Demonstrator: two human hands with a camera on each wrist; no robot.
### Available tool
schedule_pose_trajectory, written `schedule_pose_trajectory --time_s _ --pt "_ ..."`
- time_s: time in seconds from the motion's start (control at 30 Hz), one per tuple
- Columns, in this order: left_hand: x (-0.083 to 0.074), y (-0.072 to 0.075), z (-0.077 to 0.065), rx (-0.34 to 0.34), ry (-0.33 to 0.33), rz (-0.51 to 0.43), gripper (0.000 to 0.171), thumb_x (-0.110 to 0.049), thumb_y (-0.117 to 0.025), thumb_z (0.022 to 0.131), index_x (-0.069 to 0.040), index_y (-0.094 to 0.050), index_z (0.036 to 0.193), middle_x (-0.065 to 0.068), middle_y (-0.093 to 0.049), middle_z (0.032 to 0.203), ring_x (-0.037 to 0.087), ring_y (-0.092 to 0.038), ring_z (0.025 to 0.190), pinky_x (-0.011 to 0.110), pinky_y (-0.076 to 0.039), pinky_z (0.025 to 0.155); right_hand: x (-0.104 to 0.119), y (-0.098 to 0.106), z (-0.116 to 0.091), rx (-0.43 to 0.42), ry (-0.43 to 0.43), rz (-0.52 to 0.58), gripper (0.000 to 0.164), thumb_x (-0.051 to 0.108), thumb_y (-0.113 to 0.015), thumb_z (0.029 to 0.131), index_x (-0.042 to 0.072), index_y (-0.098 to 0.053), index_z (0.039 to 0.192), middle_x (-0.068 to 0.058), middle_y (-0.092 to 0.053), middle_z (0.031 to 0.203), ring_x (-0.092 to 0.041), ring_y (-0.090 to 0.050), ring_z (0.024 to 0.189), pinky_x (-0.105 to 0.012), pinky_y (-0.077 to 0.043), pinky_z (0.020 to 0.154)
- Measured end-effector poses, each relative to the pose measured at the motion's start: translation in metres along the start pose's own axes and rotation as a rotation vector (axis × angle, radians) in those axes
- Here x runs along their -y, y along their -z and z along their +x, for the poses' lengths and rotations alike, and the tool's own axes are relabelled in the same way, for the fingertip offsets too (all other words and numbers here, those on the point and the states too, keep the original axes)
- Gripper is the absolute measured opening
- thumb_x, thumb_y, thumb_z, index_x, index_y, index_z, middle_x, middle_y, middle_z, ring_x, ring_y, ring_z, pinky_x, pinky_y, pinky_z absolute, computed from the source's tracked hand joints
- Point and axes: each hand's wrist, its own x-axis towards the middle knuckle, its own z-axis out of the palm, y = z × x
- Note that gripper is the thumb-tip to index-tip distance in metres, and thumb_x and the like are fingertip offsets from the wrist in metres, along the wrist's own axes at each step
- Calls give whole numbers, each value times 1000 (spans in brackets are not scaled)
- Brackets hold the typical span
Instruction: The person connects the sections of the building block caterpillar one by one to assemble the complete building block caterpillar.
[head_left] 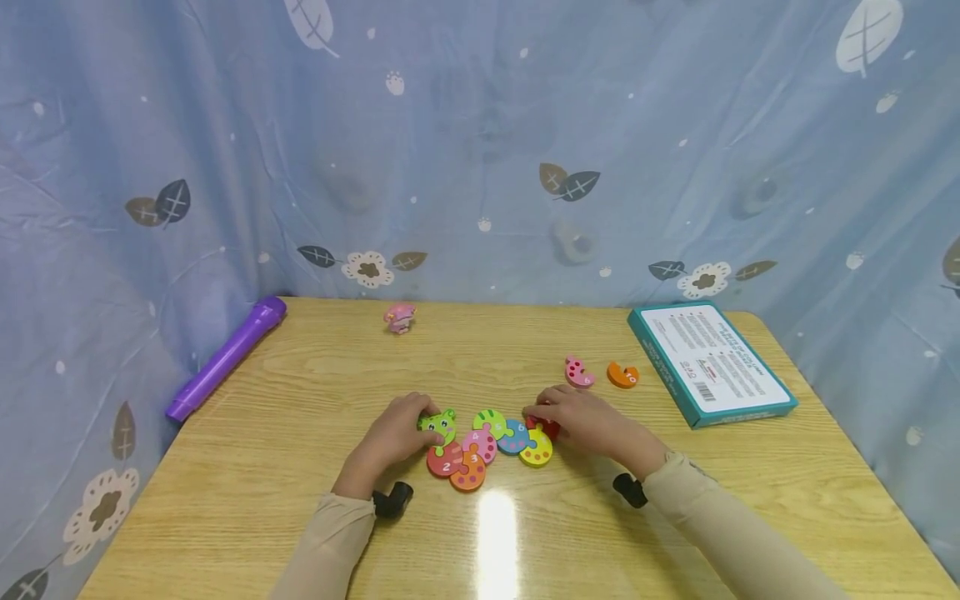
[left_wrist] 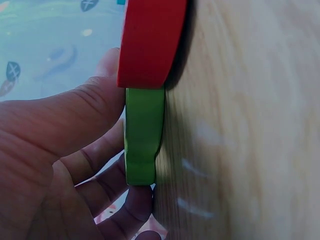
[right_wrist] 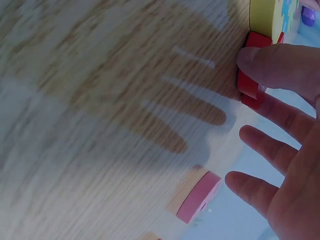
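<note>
A chain of coloured, numbered caterpillar puzzle pieces lies across the table, with a smiling green head piece (head_left: 438,428) at its left end. My left hand (head_left: 388,440) holds that head between thumb and fingers; in the left wrist view its green edge (left_wrist: 144,135) meets the red 2 piece (left_wrist: 152,42). After the red 2 come an orange 3 (head_left: 468,474), a pink 4, a green 5 (head_left: 488,424), a blue 6 and a yellow piece (head_left: 536,450). At the right end my right hand (head_left: 588,421) pinches a red piece (right_wrist: 248,86) beside the yellow one, partly covering it.
A loose pink piece (head_left: 578,373) and an orange 10 piece (head_left: 622,376) lie beyond my right hand. Farther right is a teal-edged box (head_left: 712,362). A purple tube (head_left: 227,358) lies along the left edge, and a small pink toy (head_left: 401,317) stands at the back.
</note>
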Motion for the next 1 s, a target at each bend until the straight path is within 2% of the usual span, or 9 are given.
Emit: schedule_pose_trajectory --time_s 0.47,0.57,0.63,0.7,0.77,0.9,1.0 --pt "-2 1 -1 -3 -4 -4 30 -23 -76 76 -11 -61 100 -1 -57 99 20 -50 97 39 -43 87 -4 1 -1 26 -14 57 51 5 -66 83 17 -52 131 -9 -55 117 -25 -53 104 -40 -48 84" --pt "-2 2 -1 -4 -3 -2 30 -23 -76 76 -11 -61 100 -1 -57 99 19 -50 97 38 -44 86 -9 4 -3 -18 -63 102 52 2 -66 82 12 -51 131 -11 -55 118 -26 -55 103 -39 -49 82" --pt "-2 2 -1 -6 -3 -1 30 -23 -76 76 -12 -61 99 -1 -57 99 19 -50 97 38 -44 86 -16 7 -4 -72 -110 121 52 -4 -65 80 9 -53 129 -13 -55 118 -28 -55 103 -38 -51 77" --pt "-2 3 -1 -10 -5 -2 29 -23 -76 76 -12 -61 99 -2 -57 99 19 -50 96 38 -44 86 -24 10 -4 -134 -152 117 49 -6 -64 80 6 -55 126 -15 -55 118 -33 -55 103 -40 -51 75" --pt "-2 3 -1 -13 -7 -8 29 -22 -76 76 -11 -61 99 -1 -57 99 19 -50 96 39 -44 85 -34 13 -2 -160 -183 76 46 -8 -64 79 6 -57 123 -17 -54 121 -37 -52 107 -45 -50 76" --pt "-2 3 -2 -9 -9 -15 30 -22 -76 76 -11 -61 99 -1 -57 100 20 -50 97 39 -43 86 -55 15 3 -98 -167 -18 33 3 -64 85 8 -60 118 -18 -52 126 -42 -46 117 -57 -44 83" --pt "-2 3 -2 1 -9 -12 30 -23 -76 76 -12 -61 100 -1 -57 102 20 -50 98 40 -43 86 -66 14 4 -44 -122 -7 26 4 -64 84 6 -62 110 -18 -56 119 -39 -53 109 -53 -46 83"
